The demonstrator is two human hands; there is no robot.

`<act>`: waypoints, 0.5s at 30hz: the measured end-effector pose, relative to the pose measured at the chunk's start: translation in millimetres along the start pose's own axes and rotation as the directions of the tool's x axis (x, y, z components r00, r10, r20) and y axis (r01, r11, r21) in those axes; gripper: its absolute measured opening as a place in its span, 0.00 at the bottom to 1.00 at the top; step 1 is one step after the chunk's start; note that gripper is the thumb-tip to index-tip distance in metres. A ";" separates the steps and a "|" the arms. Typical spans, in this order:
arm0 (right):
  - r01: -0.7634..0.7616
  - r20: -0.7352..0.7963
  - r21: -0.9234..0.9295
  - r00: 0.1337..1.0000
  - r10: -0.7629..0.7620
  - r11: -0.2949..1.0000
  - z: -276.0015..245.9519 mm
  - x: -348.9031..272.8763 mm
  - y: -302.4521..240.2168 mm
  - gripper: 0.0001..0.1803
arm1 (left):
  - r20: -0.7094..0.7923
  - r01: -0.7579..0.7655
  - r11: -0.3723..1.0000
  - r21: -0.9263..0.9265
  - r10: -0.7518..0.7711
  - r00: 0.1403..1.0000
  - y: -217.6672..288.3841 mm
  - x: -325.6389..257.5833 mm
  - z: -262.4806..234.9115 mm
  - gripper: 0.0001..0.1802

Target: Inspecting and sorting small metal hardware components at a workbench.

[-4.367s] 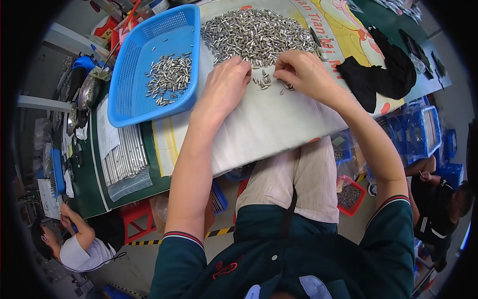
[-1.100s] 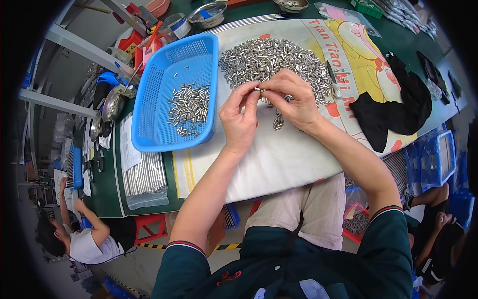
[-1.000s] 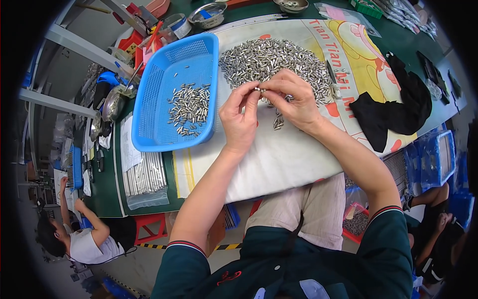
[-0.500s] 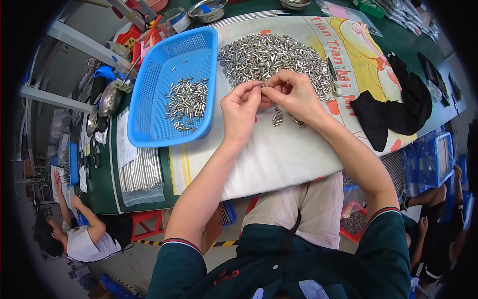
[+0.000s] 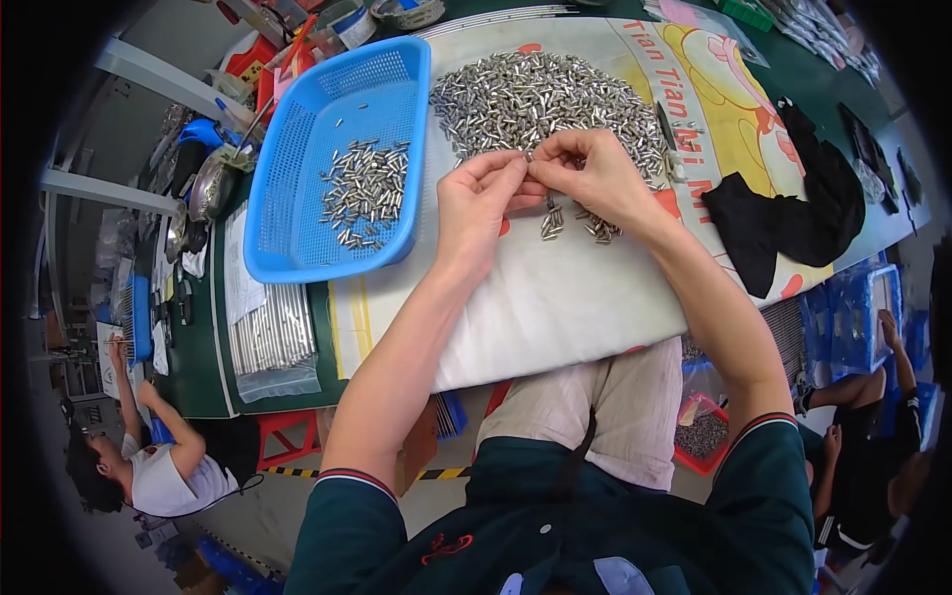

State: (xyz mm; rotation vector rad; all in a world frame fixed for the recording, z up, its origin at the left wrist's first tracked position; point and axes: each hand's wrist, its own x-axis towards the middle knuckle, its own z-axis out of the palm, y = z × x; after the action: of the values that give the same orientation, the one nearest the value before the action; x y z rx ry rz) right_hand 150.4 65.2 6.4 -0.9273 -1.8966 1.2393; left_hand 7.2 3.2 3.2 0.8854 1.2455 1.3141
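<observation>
My left hand (image 5: 476, 206) and my right hand (image 5: 593, 180) meet fingertip to fingertip over the cloth, both closed in a pinch. A small metal piece shows between them, mostly covered by the fingers. Just beyond the hands spreads a large pile of short silver metal pins (image 5: 540, 97). A few loose pins (image 5: 552, 220) lie on the white cloth (image 5: 555, 297) below the right hand. To the left of my left hand stands a blue perforated plastic basket (image 5: 260, 223) with a smaller heap of similar pins (image 5: 367, 188) inside.
A black cloth garment (image 5: 793, 218) lies on the right of the table. Bagged metal rods (image 5: 273, 332) rest left of the basket, on the green table. Below the table sits a red bin (image 5: 701, 436) of small parts. Other people work at left and right.
The view has shifted slightly, so the basket and cloth sit a little higher and further left. Both hands keep pinching together at nearly the same spot.
</observation>
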 end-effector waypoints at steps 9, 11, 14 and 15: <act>-0.015 -0.026 -0.009 1.000 0.015 1.000 -0.5 1.5 2.4 0.11 | 0.023 -0.032 0.998 -0.045 0.033 0.999 -2.2 0.8 1.4 0.11; -0.017 -0.031 -0.011 0.999 0.017 1.000 -0.5 1.3 2.7 0.11 | 0.015 -0.007 0.999 -0.049 0.008 1.000 1.0 -1.6 3.1 0.12; -0.013 -0.034 -0.021 0.999 0.013 1.000 0.2 1.2 1.6 0.11 | 0.035 -0.002 0.998 -0.069 0.004 0.999 -1.1 -0.6 -0.2 0.13; -0.018 -0.032 -0.022 0.999 0.017 1.000 0.1 0.9 -0.5 0.12 | 0.035 -0.002 0.998 -0.069 0.004 0.999 -1.3 -0.1 -1.2 0.13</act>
State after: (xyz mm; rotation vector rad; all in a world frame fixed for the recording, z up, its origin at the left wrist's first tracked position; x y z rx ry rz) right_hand 149.7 65.8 6.9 -0.9718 -1.8848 1.2092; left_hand 6.4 2.7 1.7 0.8580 1.1658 1.3307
